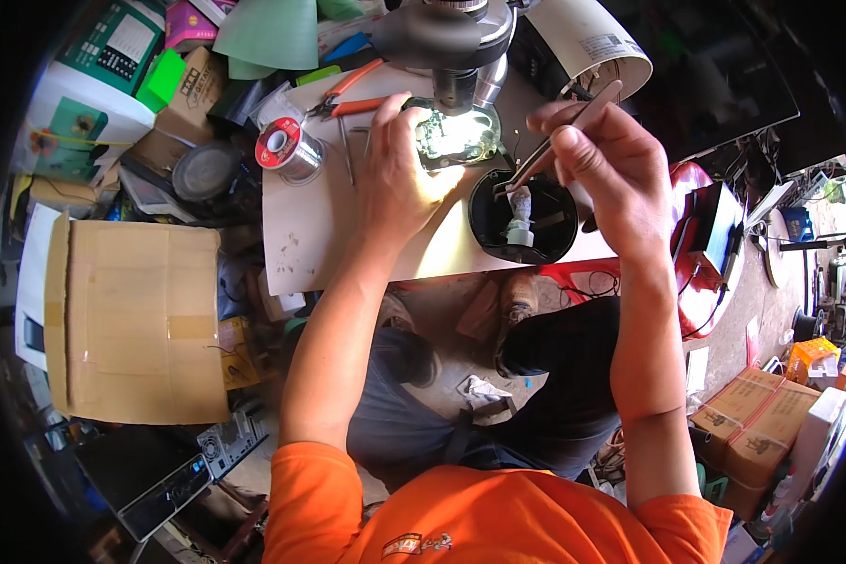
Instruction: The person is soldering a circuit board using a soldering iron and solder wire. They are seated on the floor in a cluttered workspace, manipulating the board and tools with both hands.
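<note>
My left hand (397,164) grips the edge of a small circuit board (434,141), brightly lit under the dark lens barrel of a microscope (455,89). Part of the board is washed out by glare. In my right hand (613,160) is a pair of metal tweezers (587,115), slanting down to the left. Its tips reach over a round black container (484,230), close to a whitish, crumpled-looking piece (520,209) inside. Whether the tips touch that piece I cannot tell.
A solder wire spool (301,162) and orange-handled pliers (352,91) lie on the white tabletop (296,240). A cardboard box (146,324) stands at the left. A red-fronted device (719,235) sits at the right, and a white cylinder (597,42) lies at the back.
</note>
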Demonstrator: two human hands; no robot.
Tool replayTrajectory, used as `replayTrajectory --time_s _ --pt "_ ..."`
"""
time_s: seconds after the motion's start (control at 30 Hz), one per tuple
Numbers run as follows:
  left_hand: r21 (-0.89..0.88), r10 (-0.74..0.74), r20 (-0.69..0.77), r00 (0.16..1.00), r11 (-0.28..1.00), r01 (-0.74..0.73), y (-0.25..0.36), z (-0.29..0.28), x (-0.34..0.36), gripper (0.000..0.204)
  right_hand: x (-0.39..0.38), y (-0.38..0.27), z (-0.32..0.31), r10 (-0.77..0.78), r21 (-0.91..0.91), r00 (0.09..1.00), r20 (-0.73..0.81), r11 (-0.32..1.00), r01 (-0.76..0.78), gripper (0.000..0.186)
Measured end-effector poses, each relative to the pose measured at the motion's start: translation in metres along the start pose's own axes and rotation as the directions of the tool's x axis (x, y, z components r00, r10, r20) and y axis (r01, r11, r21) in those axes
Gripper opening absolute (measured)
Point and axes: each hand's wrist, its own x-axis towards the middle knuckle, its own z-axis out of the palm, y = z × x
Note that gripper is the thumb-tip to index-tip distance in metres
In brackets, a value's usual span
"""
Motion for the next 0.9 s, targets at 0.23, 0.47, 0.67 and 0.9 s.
replayTrajectory --time_s 0.23,0.47,0.67,0.9 --pt "-0.051 -0.028 -0.006 1.0 0.998 0.028 -0.003 0.001 -0.003 0.075 -0.006 -0.021 -0.002 0.059 0.012 0.998 -0.017 0.998 -0.059 0.028" --pt "-0.062 -0.054 0.03 0.998 0.996 0.056 -0.001 -0.001 -0.004 0.076 0.002 -0.008 -0.018 0.002 0.694 0.966 0.259 0.695 -0.187 0.044" --pt "-0.106 -0.094 0.013 0.995 0.99 0.095 0.001 0.0 -0.004 0.079 -0.006 0.002 0.01 -0.006 0.203 0.984 0.179 0.979 -0.031 0.028" --pt "-0.101 -0.079 -0.028 0.996 0.992 0.076 -0.001 0.004 -0.003 0.082 0.007 0.024 0.042 -0.146 -0.325 0.988 0.044 0.933 0.152 0.018"
